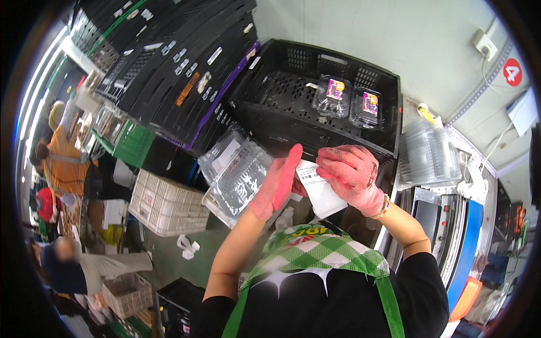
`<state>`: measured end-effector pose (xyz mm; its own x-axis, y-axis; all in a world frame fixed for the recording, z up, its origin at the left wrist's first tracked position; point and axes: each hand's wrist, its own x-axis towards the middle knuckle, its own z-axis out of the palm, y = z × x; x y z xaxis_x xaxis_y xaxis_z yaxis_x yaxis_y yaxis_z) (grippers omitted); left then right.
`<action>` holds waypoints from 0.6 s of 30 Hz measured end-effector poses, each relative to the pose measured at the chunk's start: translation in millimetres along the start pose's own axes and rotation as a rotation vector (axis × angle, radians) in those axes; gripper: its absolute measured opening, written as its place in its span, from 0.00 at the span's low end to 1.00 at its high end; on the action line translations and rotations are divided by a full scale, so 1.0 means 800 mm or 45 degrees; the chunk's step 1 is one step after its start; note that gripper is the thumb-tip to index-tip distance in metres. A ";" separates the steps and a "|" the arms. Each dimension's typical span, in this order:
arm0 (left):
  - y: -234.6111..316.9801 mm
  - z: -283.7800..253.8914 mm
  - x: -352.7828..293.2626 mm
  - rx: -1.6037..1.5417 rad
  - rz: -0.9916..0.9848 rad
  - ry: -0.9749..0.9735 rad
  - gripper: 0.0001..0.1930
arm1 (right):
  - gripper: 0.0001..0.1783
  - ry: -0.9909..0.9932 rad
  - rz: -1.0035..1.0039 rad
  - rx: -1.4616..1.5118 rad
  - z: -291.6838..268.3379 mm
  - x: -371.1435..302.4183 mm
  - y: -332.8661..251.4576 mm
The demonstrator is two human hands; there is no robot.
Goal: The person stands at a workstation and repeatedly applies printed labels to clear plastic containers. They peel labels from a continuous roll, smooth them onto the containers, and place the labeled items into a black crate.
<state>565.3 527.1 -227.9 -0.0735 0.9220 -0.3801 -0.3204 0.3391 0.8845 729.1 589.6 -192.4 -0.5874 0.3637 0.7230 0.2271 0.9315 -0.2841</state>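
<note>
Head view: white paper label sheet (320,188) pinched between both red-gloved hands, long axis slanting down-right. Right hand (352,176) curled over top; left hand (277,183) flat-fingered at left edge, grip probably thumb-side.

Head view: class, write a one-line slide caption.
Gloved left hand and right hand hold a white label above clear trays, before a black crate.

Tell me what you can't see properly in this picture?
Head view:
- Label sheet: its top is hidden between the left hand and right hand.
- Clamshell boxes in the black crate: contents too small.
- Clear tray stack: partly behind the left hand.
</note>
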 end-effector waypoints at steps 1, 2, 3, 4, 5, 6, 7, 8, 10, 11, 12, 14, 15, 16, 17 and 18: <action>-0.010 -0.010 0.002 0.013 -0.021 0.011 0.29 | 0.11 0.031 0.021 0.109 0.007 0.001 -0.002; -0.016 -0.017 0.001 0.025 -0.043 0.021 0.30 | 0.10 0.061 0.043 0.218 0.014 0.002 -0.004; -0.017 -0.018 -0.004 0.119 0.059 0.015 0.32 | 0.06 0.102 0.224 0.413 0.016 0.004 -0.011; -0.017 -0.016 -0.011 0.213 0.161 0.010 0.34 | 0.04 0.247 0.453 0.718 0.031 0.000 -0.015; -0.019 -0.016 -0.017 0.309 0.261 0.005 0.36 | 0.05 0.303 0.677 0.896 0.038 0.007 -0.020; -0.026 -0.023 -0.024 0.222 0.250 -0.017 0.38 | 0.07 0.355 0.904 1.079 0.045 0.013 -0.023; -0.038 -0.031 -0.032 0.136 0.237 -0.046 0.39 | 0.06 0.349 0.927 1.176 0.056 0.012 -0.020; -0.049 -0.041 -0.038 0.049 0.225 -0.075 0.41 | 0.07 0.349 0.939 1.144 0.069 0.013 -0.018; -0.059 -0.058 -0.048 0.050 0.158 -0.003 0.41 | 0.07 0.270 1.017 1.179 0.088 0.011 -0.016; -0.060 -0.062 -0.052 0.025 0.125 0.027 0.41 | 0.07 0.218 1.020 1.217 0.095 0.010 -0.018; -0.061 -0.066 -0.057 -0.003 0.091 0.058 0.41 | 0.07 0.165 1.024 1.255 0.101 0.010 -0.022; -0.073 -0.083 -0.050 -0.079 0.126 0.088 0.32 | 0.06 0.037 1.083 1.321 0.112 0.010 -0.032; -0.068 -0.083 -0.054 -0.152 0.084 0.094 0.29 | 0.06 0.017 1.084 1.323 0.118 0.011 -0.039; -0.059 -0.079 -0.059 -0.225 0.043 0.099 0.26 | 0.07 -0.001 1.084 1.325 0.124 0.012 -0.045; -0.044 -0.061 -0.071 -0.382 -0.056 0.490 0.19 | 0.07 -0.018 1.079 1.306 0.131 0.012 -0.048; -0.046 -0.068 -0.073 -0.357 -0.022 0.413 0.18 | 0.07 -0.034 1.074 1.287 0.139 0.010 -0.051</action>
<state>530.3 450.9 -253.2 -0.3448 0.7947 -0.4995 -0.5655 0.2489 0.7863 628.9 554.5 -244.9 -0.5695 0.8177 0.0837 -0.1415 0.0027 -0.9899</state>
